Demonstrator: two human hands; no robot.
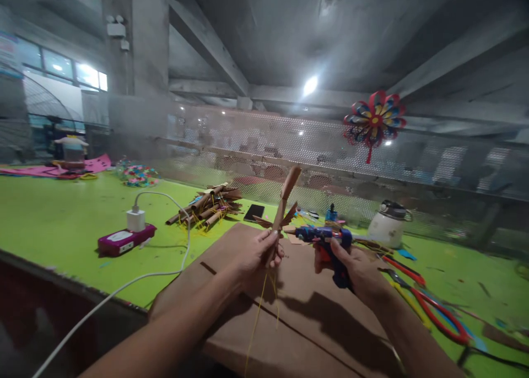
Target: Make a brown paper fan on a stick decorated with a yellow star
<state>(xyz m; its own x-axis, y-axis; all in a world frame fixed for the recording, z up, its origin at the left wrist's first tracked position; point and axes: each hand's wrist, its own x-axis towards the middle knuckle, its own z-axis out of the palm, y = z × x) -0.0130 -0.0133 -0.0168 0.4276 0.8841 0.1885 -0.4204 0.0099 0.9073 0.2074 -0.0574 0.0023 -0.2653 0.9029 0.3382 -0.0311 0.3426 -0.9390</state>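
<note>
Left hand (pixel 266 249), centre of frame: thumb and fingers closed in a pinch on one brown folded-paper piece (pixel 282 208), upright and slightly tilted, with pleated side wings and yellow strings hanging below. Right hand (pixel 357 263), right of centre: fingers wrapped around the grip of one dark-blue glue gun (pixel 330 235), nozzle pointing left at the paper piece's stem; contact cannot be told. Beneath both: one flat brown cardboard surface (pixel 231 246), lower centre, on a bright-green counter (pixel 61 212). Left of centre: heap of brown paper rolls (pixel 206 203) with yellow strings; beside it, one black smartphone (pixel 254 212). Lower right: red-handled scissors (pixel 441 317).
</note>
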